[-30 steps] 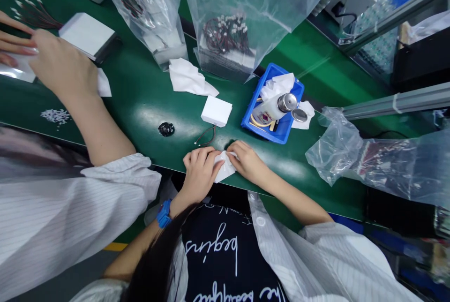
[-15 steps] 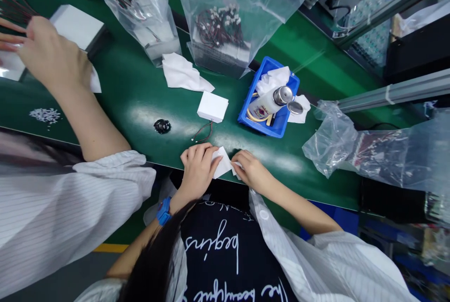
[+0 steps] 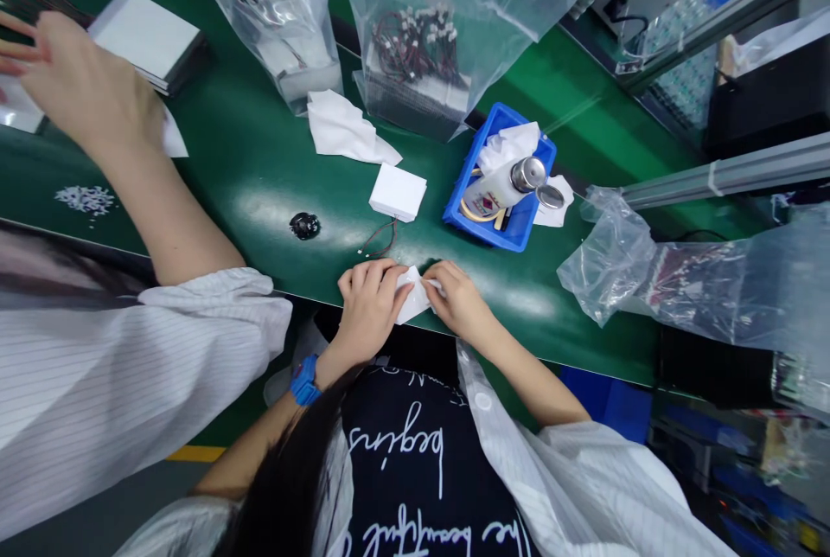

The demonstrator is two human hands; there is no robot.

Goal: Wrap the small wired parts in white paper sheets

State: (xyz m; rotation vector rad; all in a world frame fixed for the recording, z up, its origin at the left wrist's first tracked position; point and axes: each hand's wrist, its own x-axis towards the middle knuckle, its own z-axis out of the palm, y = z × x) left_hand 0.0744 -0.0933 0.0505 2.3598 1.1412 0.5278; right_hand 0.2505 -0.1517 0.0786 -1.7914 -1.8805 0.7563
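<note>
At the table's near edge, my left hand (image 3: 368, 302) is closed on the side of a flat white piece (image 3: 412, 304), thumb on top. I cannot tell whether it is a pad or a small panel. My right hand (image 3: 459, 302) pinches a small scrap of white cloth or paper (image 3: 434, 285) at that piece's right side. Just beyond my hands is a white block (image 3: 398, 192) with thin red and black wires (image 3: 382, 237) ending in small white connectors. Left of it rests a small, shiny black lump (image 3: 304, 226).
A blue bin (image 3: 462, 223) holds a pump bottle (image 3: 496, 191) and white cloth. Behind lie a crumpled white cloth (image 3: 347, 129) and clear bags (image 3: 415, 64) of wired blocks. At left, a co-worker's arm (image 3: 175, 202) reaches past stacked white blocks (image 3: 146, 34) and white bits (image 3: 86, 201).
My right hand has shifted slightly left, its fingertips now closer to the white piece's upper right edge. My left hand keeps its hold. The whole view has shifted a little.
</note>
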